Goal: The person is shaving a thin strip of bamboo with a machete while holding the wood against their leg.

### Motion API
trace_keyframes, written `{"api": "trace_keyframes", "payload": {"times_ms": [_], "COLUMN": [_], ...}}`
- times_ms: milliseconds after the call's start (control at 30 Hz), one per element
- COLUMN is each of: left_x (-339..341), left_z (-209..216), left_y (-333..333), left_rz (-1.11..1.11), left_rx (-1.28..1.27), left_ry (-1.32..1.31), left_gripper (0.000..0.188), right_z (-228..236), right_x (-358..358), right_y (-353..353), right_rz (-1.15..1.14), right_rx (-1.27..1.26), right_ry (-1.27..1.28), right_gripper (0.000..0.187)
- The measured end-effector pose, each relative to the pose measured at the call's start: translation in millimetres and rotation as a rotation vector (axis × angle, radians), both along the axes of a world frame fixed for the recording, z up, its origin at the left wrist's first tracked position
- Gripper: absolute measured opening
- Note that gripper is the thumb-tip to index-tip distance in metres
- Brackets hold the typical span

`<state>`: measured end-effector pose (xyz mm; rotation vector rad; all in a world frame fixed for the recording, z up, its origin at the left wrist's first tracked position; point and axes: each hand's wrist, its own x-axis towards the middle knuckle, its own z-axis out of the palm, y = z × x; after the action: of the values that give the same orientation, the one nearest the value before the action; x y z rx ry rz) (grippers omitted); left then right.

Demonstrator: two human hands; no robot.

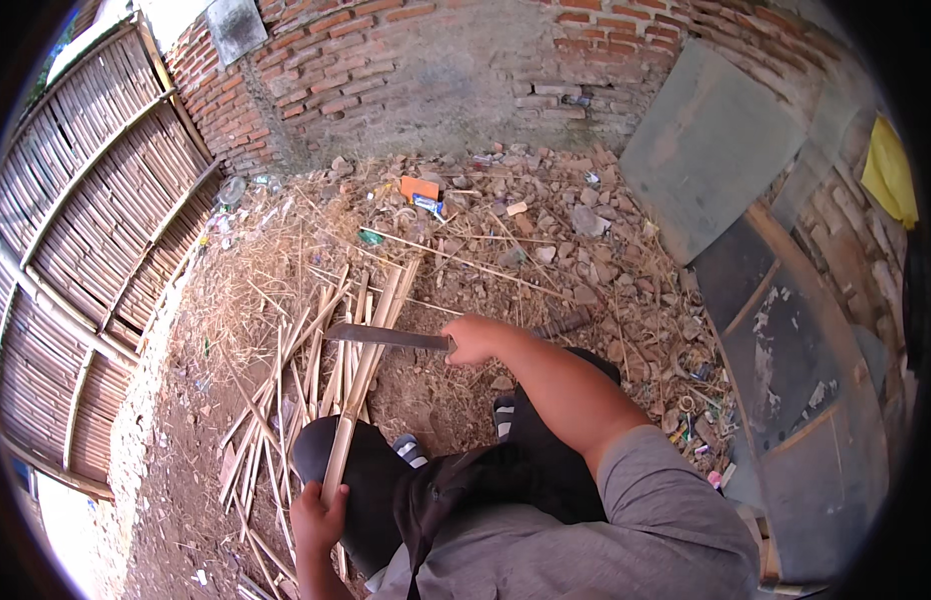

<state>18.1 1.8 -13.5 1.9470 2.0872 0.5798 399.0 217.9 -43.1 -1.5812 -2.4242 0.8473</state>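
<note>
My right hand (473, 341) is closed around the handle of a machete (391, 338), whose blade points left and lies across a long split bamboo strip (358, 385). Whether the edge touches the strip or hovers just above it, I cannot tell. Low on the left, my left hand (319, 517) grips the near end of that strip beside my left knee. The strip slants away from me, passing over my thigh toward the ground ahead. A loose pile of split bamboo pieces (276, 420) lies on the ground to its left.
A bamboo slat wall (96, 190) stands at left, a worn brick wall (416, 80) at the back. Grey boards (721, 150) and a dark framed panel (786, 340) lean at right. Rubble (586, 220), dry straw and litter, including an orange piece (419, 188), cover the ground.
</note>
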Motion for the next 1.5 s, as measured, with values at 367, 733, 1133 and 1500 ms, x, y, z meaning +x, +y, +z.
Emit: {"api": "trace_keyframes", "payload": {"times_ms": [367,733,1133,1500], "left_x": [-1.5,-1.3,-3.0,-3.8], "left_z": [-2.9,-2.9,-2.8,-5.5], "left_y": [0.5,1.9,1.0,0.8], "left_rz": [-0.011,-0.002,-0.004,-0.016], "left_rx": [0.004,0.004,-0.007,0.015], "left_ry": [-0.002,0.003,0.009,-0.002], "left_gripper": [0.047,0.048,0.044,0.047], "right_z": [6.1,-11.2,2.3,-7.6], "right_x": [-24.4,-1.4,-12.0,-6.6], "right_y": [-17.7,-1.4,-5.7,-5.2], "right_rz": [0.158,0.028,0.103,0.034], "right_rx": [0.053,0.096,-0.018,0.024], "right_ry": [-0.086,0.008,-0.057,0.000], "right_gripper": [0.044,0.044,0.046,0.044]}}
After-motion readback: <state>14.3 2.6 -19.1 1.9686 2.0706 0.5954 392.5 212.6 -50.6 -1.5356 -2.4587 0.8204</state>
